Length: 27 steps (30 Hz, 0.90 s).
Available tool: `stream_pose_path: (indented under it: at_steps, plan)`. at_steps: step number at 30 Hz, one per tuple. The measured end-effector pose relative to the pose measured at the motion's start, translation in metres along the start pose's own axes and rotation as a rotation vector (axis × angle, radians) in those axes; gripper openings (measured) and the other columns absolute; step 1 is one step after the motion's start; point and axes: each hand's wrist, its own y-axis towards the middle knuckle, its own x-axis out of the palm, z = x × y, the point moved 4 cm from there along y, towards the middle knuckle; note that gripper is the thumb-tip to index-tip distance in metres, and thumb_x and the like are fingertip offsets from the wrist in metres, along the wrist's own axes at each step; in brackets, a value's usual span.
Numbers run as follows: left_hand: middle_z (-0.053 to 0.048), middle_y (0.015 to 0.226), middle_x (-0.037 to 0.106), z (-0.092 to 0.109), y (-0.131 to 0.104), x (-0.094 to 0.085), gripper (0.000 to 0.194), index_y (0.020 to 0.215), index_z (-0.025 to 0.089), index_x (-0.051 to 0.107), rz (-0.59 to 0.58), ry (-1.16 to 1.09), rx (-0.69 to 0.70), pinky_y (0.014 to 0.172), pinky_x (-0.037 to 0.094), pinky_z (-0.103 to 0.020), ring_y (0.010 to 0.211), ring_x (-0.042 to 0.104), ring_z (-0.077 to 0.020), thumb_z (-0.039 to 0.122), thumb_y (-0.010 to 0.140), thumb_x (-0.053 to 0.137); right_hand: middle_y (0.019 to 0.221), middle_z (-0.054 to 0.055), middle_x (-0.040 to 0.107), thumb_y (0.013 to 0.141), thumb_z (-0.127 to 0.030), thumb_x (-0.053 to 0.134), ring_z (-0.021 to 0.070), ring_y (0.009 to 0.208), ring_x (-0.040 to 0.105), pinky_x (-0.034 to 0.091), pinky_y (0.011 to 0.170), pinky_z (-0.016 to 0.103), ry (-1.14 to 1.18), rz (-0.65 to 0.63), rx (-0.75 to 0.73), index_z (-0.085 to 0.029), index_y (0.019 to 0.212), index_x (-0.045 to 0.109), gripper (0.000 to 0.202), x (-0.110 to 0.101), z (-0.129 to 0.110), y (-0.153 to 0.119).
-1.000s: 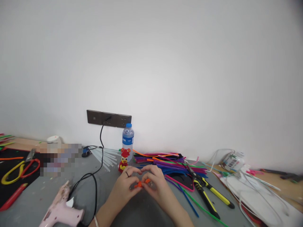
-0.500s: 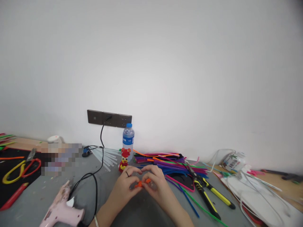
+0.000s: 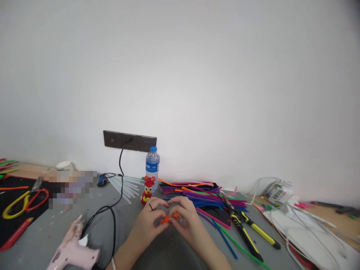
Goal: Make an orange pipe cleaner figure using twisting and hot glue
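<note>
Between my fingertips is a small bent piece of orange pipe cleaner [image 3: 167, 219], held low over the grey table. My left hand [image 3: 149, 221], with a dark ring on one finger, pinches it from the left. From the other side my right hand [image 3: 187, 219] grips it between thumb and fingers. Parts of the orange piece are hidden by the fingers. Just behind my left hand stands a red and yellow figurine [image 3: 147, 190] with round ears, in front of a water bottle [image 3: 152, 167].
A pink glue gun [image 3: 74, 249] lies at left, its black cord running to the wall socket [image 3: 129, 141]. Scissors [image 3: 26, 204] rest on a black mat. Pipe cleaners [image 3: 194, 191] are piled behind my hands. Yellow-black pliers [image 3: 247, 228] lie right, beside a white board [image 3: 312, 236].
</note>
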Motion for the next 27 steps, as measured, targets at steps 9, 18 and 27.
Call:
stream_pose_path:
  at_steps: [9,18,27]
  plan:
    - [-0.005,0.107,0.065,-0.006,0.0,0.001,0.012,0.072,0.021,0.065,0.019,-0.06,-0.043,0.092,0.046,-0.037,0.101,0.059,-0.0217,0.01,0.076,0.071,0.11,0.006,0.061,0.083,-0.009,0.058,0.025,0.108,0.055,0.043,0.092,0.041,0.104,0.01,0.037,-0.024,0.08,0.061,0.016,-0.002,-0.001,0.0]
    - [-0.008,0.103,0.067,-0.004,0.007,-0.012,0.011,0.072,0.02,0.07,0.097,-0.184,-0.158,0.089,0.049,-0.039,0.098,0.063,-0.024,0.029,0.078,0.072,0.084,0.007,0.066,0.09,-0.051,0.052,0.0243,0.086,0.063,0.051,0.078,0.035,0.495,0.312,0.268,-0.022,0.084,0.064,0.032,-0.026,0.015,0.002]
    - [-0.007,0.104,0.067,-0.007,0.006,-0.007,0.007,0.076,0.023,0.072,0.081,-0.176,-0.067,0.09,0.049,-0.037,0.101,0.062,-0.0237,0.029,0.077,0.074,0.086,0.006,0.068,0.084,-0.046,0.061,0.0227,0.082,0.063,0.048,0.073,0.032,0.488,0.041,0.296,-0.018,0.086,0.068,0.029,-0.01,0.009,0.002]
